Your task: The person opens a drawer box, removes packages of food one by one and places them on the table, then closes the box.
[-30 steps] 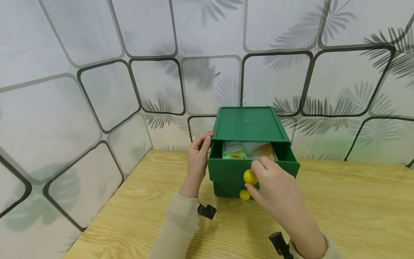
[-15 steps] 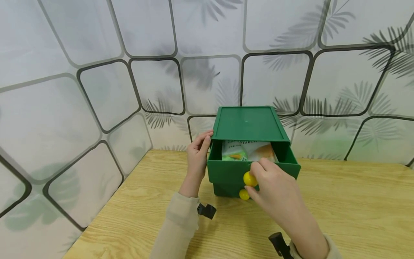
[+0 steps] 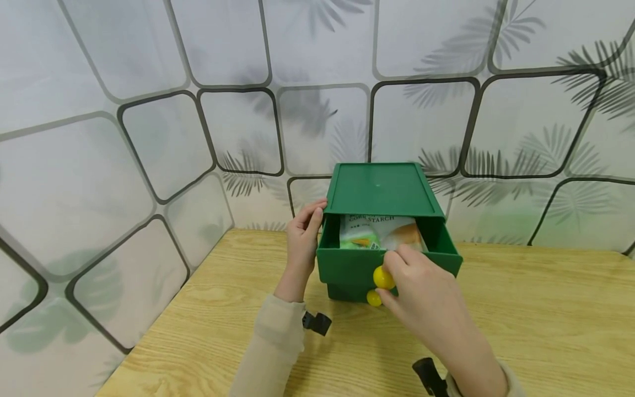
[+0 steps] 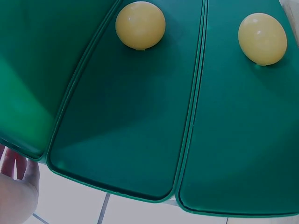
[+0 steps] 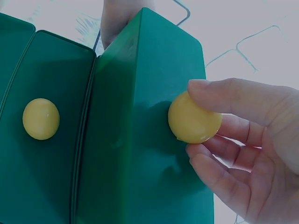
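Observation:
A small green drawer cabinet [image 3: 384, 190] stands on the table. Its top drawer [image 3: 342, 267] is pulled partway out toward me. Inside lies a white and green bag of corn starch [image 3: 369, 231], partly hidden under the cabinet top. My right hand [image 3: 429, 292] pinches the round yellow knob [image 5: 192, 116] of that drawer between thumb and fingers. At the cabinet's left side my left hand [image 3: 301, 237] rests against its wall, fingers extended along it. The left wrist view shows two yellow knobs on green drawer fronts, with the left hand [image 4: 18, 196] at the corner.
Below the pulled drawer, another yellow knob [image 3: 374, 298] sits on a lower drawer front. The wooden table [image 3: 198, 331] spreads around the cabinet. A patterned wall covering [image 3: 327, 132] rises close behind. Black camera mounts [image 3: 317, 323] sit at both wrists.
The top drawer has slid slightly farther out toward me with my right hand on its knob. More of the bag and its lettering shows. My left hand stays in place.

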Action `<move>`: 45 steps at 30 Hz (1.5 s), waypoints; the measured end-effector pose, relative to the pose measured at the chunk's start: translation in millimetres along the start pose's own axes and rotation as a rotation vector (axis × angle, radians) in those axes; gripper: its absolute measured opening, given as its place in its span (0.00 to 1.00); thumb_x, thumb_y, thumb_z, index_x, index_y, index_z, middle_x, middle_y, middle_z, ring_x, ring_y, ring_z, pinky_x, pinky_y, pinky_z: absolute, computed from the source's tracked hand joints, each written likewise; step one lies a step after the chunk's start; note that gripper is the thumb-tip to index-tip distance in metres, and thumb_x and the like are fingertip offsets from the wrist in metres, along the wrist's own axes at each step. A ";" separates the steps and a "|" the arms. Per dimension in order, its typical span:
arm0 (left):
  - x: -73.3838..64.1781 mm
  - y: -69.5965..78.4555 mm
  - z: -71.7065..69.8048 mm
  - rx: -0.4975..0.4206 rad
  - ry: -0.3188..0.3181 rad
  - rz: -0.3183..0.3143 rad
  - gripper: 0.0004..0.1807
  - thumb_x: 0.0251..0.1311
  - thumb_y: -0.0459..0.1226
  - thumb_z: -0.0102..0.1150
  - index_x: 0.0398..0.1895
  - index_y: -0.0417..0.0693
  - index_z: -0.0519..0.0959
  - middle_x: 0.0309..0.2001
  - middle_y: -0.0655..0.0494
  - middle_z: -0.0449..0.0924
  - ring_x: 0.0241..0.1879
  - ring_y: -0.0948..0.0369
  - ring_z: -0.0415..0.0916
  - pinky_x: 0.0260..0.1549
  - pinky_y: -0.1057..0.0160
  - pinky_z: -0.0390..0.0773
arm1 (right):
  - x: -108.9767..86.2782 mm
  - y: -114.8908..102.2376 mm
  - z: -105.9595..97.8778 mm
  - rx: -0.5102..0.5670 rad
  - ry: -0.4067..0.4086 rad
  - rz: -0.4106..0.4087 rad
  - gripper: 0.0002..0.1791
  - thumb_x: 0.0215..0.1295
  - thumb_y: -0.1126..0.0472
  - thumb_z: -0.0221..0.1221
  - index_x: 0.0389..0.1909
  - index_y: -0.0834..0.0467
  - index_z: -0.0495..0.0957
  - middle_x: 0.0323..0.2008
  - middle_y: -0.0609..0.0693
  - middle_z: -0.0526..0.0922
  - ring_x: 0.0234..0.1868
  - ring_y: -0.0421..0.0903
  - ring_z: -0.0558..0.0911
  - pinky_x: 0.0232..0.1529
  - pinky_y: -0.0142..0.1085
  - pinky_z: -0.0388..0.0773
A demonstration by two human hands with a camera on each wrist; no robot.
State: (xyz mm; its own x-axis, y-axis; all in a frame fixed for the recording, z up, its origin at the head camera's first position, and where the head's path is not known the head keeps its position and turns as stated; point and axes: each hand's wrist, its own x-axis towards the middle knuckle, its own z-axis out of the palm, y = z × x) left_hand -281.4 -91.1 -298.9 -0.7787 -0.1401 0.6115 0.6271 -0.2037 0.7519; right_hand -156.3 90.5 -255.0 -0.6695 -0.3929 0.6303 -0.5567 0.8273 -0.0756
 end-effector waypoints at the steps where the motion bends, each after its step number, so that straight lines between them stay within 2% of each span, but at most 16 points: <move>1: 0.0 0.0 -0.1 0.002 0.000 0.000 0.16 0.62 0.33 0.48 0.46 0.27 0.73 0.49 0.43 0.74 0.50 0.56 0.70 0.50 0.59 0.69 | -0.2 -0.3 -0.4 0.000 -0.001 -0.002 0.19 0.35 0.65 0.71 0.18 0.55 0.66 0.20 0.43 0.63 0.20 0.38 0.63 0.17 0.28 0.64; 11: -0.2 0.7 0.9 0.010 0.016 -0.018 0.15 0.62 0.33 0.48 0.46 0.26 0.73 0.49 0.44 0.74 0.49 0.56 0.70 0.49 0.60 0.69 | -3.1 -1.8 -3.8 -0.009 -0.009 -0.017 0.20 0.35 0.65 0.71 0.18 0.54 0.65 0.20 0.42 0.62 0.19 0.37 0.62 0.16 0.26 0.63; 45: 0.1 -0.5 -0.1 0.019 -0.013 0.024 0.15 0.63 0.33 0.47 0.46 0.27 0.73 0.49 0.40 0.72 0.49 0.56 0.70 0.50 0.59 0.69 | -9.5 -5.4 -12.2 -0.032 -0.014 -0.077 0.20 0.32 0.62 0.72 0.19 0.54 0.66 0.20 0.41 0.61 0.18 0.36 0.62 0.16 0.26 0.64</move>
State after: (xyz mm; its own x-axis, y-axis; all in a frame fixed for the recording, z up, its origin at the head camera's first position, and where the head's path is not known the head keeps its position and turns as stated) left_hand -281.8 -91.2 -299.2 -0.7634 -0.1319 0.6324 0.6457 -0.1817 0.7416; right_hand -140.9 94.6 -251.2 -0.6324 -0.4615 0.6222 -0.5909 0.8067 -0.0022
